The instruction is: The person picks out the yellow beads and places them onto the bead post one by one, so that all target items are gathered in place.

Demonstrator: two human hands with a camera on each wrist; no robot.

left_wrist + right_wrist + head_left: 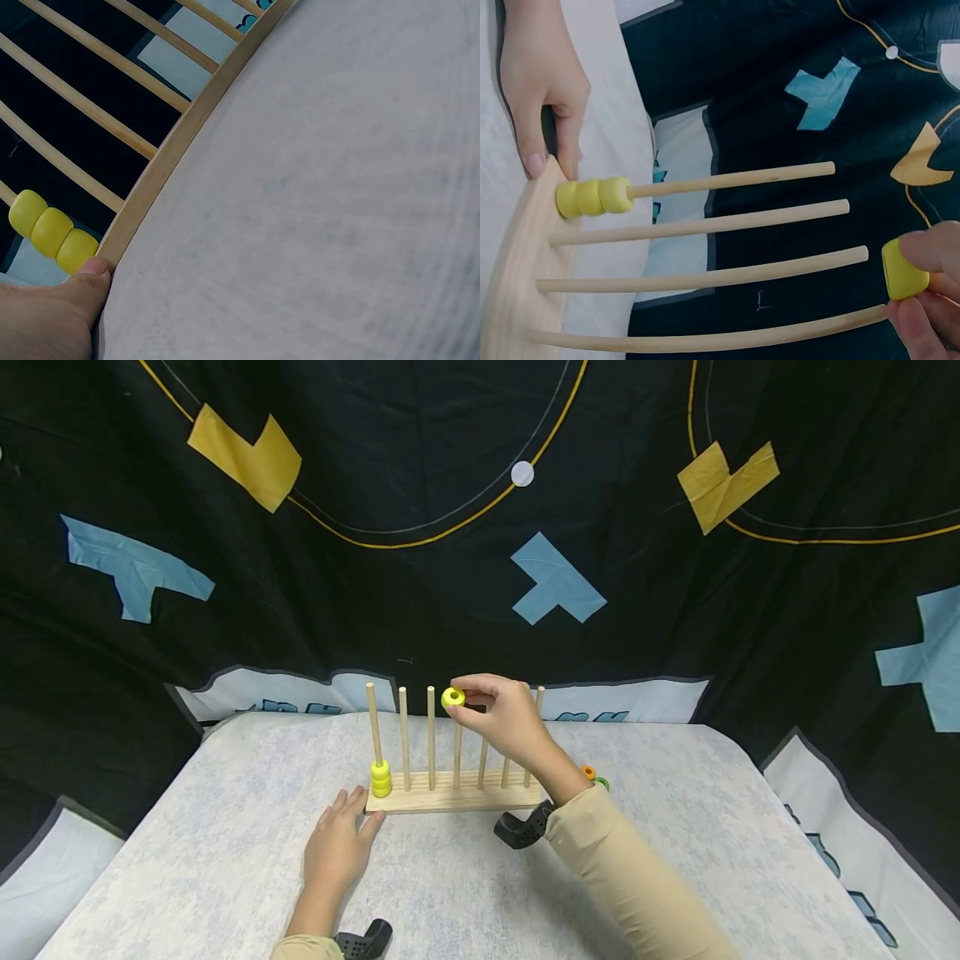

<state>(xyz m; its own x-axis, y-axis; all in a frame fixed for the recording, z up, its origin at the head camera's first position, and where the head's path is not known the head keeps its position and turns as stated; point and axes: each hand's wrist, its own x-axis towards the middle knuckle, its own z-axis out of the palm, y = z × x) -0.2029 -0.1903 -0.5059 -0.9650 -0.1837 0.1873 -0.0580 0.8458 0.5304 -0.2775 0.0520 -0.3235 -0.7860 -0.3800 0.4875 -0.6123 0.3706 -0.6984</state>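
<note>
A wooden peg rack (457,804) stands on the table with several upright pegs in a row. Three yellow beads (381,779) are stacked at the foot of its leftmost peg, plain also in the left wrist view. My left hand (339,839) grips the left end of the base, thumb (94,271) on the front edge and fingers toward the back. Between thumb and fingertips, my right hand (502,714) pinches another yellow bead (904,270). That bead is up at the height of the peg tops, just right of the third peg from the left, its hole showing.
An orange bead (589,772) and a green bead (602,783) lie on the table right of the rack, partly hidden by the right forearm. A dark patterned curtain (420,610) hangs behind the pale table (225,827).
</note>
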